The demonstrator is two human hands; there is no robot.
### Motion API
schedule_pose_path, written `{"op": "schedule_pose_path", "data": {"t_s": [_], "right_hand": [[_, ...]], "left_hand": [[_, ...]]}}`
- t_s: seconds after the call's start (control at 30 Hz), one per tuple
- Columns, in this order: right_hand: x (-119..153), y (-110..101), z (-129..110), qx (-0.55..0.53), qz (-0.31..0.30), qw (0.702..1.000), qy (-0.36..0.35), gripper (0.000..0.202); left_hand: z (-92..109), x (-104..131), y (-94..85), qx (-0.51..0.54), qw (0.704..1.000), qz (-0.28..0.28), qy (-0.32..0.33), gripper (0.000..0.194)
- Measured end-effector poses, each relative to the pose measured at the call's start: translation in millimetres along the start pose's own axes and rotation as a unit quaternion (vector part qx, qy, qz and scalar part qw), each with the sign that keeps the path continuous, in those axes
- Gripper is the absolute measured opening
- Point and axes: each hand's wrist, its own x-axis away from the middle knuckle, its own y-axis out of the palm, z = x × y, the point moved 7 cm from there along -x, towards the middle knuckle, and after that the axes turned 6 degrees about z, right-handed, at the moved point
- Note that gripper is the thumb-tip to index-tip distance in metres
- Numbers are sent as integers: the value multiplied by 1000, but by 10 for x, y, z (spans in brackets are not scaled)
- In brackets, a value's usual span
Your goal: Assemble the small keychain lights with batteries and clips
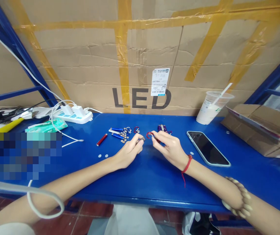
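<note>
My left hand (pixel 129 151) is closed in a pinch on a small metal piece (pixel 142 138) at its fingertips, over the middle of the blue table. Facing it, my right hand (pixel 168 146) pinches a red carabiner (pixel 149 134), whose hook points toward the left hand. The two hands are a small gap apart. Behind my left hand lie blue tubes (pixel 117 130), small round silver pieces (pixel 123 141) and another red carabiner (pixel 136 129). A red tube (pixel 102 139) lies farther left. Purple tubes (pixel 163 127) are just behind my right hand.
A phone (pixel 209 148) lies to the right, with a cup with a straw (pixel 212 107) behind it and an open cardboard box (pixel 254 130) at far right. A power strip (pixel 75 114) with cables stands back left. A large cardboard sheet (pixel 86 65) backs the blue table (pixel 140 186).
</note>
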Motion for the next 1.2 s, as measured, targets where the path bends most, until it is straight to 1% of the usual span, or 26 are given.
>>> {"op": "schedule_pose_path", "data": {"t_s": [0.13,0.2,0.3,0.37,0.47,0.57,0.67,0.77,0.83,0.9,0.93,1.03,1.1,1.2], "right_hand": [[9,-16,-61,-2,25,1000,-17,20],[14,3,-79,-11,17,1000,-19,21],[24,58,-85,-29,-17,999,-19,22],[32,87,-77,-35,-36,999,-18,23],[38,91,-57,-36,-44,998,-16,25],[34,97,-31,-33,-59,998,-8,27],[33,137,28,-39,-94,994,25,29],[48,180,115,-56,-118,988,80,34],[71,212,171,-67,-136,981,124,46],[102,242,206,-66,-162,971,163,57],[114,251,214,-58,-175,967,176,59],[128,257,210,-26,-202,961,185,46],[138,285,192,-20,-228,958,171,37],[160,337,173,-21,-260,955,144,33]], "left_hand": [[-15,14,51,-26,999,-33,-3,28],[-14,19,65,-33,998,-44,-5,27],[-14,23,80,-23,998,-52,-5,28],[-16,21,78,-4,999,-47,0,29],[-22,9,49,27,999,-24,7,29],[-24,-5,16,31,999,-6,7,28],[-6,-30,-40,-17,1000,18,10,26],[44,-63,-129,-101,992,57,43,22],[73,-79,-173,-147,984,77,71,21],[79,-89,-186,-168,978,81,90,21],[75,-91,-183,-171,977,78,96,20],[57,-90,-154,-160,980,63,99,18],[41,-88,-134,-149,983,52,91,18],[26,-89,-119,-134,987,44,77,19]]}}
